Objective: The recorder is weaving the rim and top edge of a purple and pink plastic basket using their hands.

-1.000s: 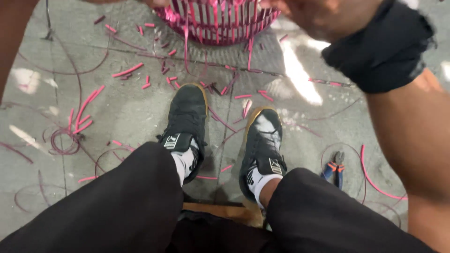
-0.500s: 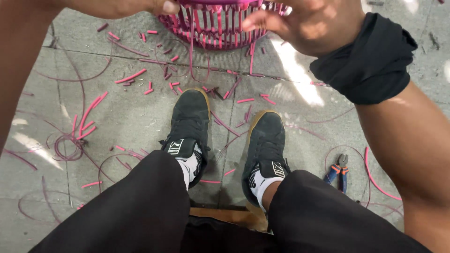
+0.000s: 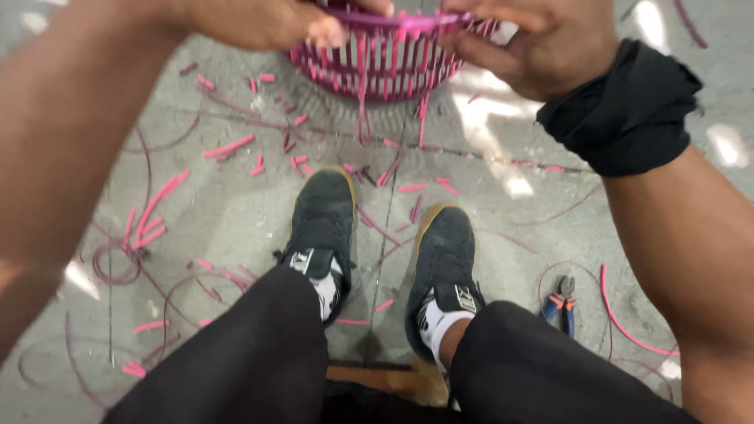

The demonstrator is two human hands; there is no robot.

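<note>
At the far left of the frame the concrete floor (image 3: 236,220) is strewn with short pink offcuts (image 3: 229,147) and loops of thin purple cord (image 3: 118,267). The left hand (image 3: 259,20) enters from the upper left, its forearm running down the left edge; its fingers (image 3: 326,33) are pressed together, pinching the near end of a pink strip (image 3: 400,21) at the rim of the pink woven basket (image 3: 377,67).

The basket sits at top centre, just beyond a pair of dark shoes (image 3: 322,228), with upright pink stakes around its wall and a few loose ends hanging to the floor. The strip lies roughly level along the basket's near rim, its long axis running left to right across the frame, so it spans the gap between the two hands and each holds an end; neither is clearly nearer.

The right hand (image 3: 542,47) comes in from the upper right, with a black wrap (image 3: 628,110) on its wrist. Its fingers (image 3: 471,39) are curled and closed on the strip's other end.

At lower right, a pair of orange-and-blue-handled pliers (image 3: 561,302) lies on the floor beside a long pink strand (image 3: 620,314), well apart from both hands. Black trouser legs fill the bottom.
</note>
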